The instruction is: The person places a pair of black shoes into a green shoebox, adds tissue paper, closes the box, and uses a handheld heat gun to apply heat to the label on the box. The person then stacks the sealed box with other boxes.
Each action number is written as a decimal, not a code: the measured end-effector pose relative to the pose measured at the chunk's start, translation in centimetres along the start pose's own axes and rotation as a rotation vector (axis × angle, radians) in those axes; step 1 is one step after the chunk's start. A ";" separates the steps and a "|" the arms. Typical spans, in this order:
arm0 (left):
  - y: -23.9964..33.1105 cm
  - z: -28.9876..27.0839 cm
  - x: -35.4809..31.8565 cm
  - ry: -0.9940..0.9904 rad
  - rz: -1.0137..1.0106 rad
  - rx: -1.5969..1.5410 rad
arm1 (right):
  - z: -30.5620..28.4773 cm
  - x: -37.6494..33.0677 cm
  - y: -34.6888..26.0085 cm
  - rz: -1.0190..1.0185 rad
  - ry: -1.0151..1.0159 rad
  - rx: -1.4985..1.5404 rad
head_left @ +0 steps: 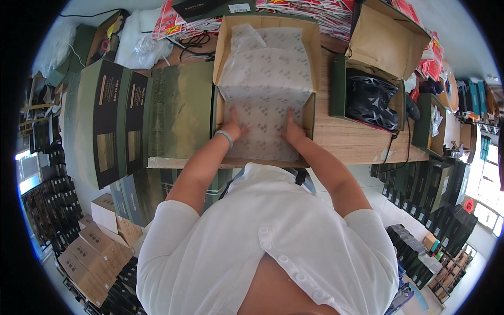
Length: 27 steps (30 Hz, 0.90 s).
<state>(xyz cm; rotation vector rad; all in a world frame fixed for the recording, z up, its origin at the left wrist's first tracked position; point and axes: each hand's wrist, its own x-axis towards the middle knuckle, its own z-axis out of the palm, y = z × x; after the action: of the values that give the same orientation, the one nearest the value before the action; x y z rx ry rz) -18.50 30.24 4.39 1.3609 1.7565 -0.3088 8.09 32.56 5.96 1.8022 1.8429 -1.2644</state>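
While the left hand [232, 127] and right hand [293, 130] rest open, grasping nothing, at 8 and 4 o'clock, creased white paper [270, 73] with grey motifs lines the tan-walled box [308, 118].

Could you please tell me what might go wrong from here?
The tissue paper under the left hand and right hand could crease or tear if pressed. The open box around it sits at the front edge of the table, so a nudge might tip it. The black cord crossing that edge might snag.
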 end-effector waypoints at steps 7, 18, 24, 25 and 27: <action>1.3 -0.5 1.9 0.077 -0.135 -0.061 | -1.1 1.2 -0.8 0.035 0.003 0.086; 0.9 -0.8 4.2 0.245 -0.071 -0.202 | -0.6 3.9 -0.2 0.085 0.199 -0.114; -1.4 -0.1 5.7 0.270 0.023 -0.278 | -2.4 3.3 -1.9 0.122 0.091 -0.118; -1.4 0.0 5.3 0.298 0.074 -0.302 | -1.7 3.6 -1.3 0.132 0.134 -0.101; -0.2 -0.8 3.8 0.290 0.145 -0.317 | -0.1 4.0 0.4 0.109 0.232 -0.004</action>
<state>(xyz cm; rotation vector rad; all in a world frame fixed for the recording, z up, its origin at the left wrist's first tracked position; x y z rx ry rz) -19.22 33.24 1.96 1.3376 1.8332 0.2505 7.72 35.29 3.02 2.0930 1.8292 -1.0503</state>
